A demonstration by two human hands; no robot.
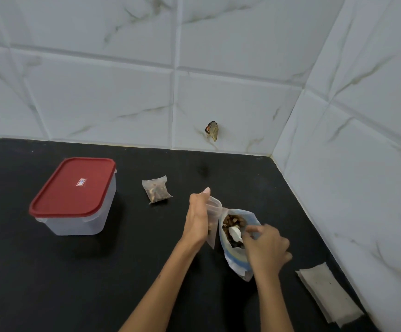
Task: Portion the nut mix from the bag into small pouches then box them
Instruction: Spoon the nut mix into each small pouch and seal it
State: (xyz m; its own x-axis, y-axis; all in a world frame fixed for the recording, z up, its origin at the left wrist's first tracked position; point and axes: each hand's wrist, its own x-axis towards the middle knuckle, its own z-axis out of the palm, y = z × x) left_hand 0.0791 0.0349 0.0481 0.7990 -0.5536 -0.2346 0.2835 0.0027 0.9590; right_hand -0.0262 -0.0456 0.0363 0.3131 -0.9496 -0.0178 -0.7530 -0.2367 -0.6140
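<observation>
Centre-right, the open bag (236, 238) shows brown nut mix, right hand (265, 248) pinching a white scoop (235, 233) inside. Left hand (197, 219) grips a clear pouch (213, 212) beside it. Filled pouch (156, 189) lies centre; red-lidded box (75, 195) left, closed.

hands (233, 226) at open nut bag (236, 238)
</observation>
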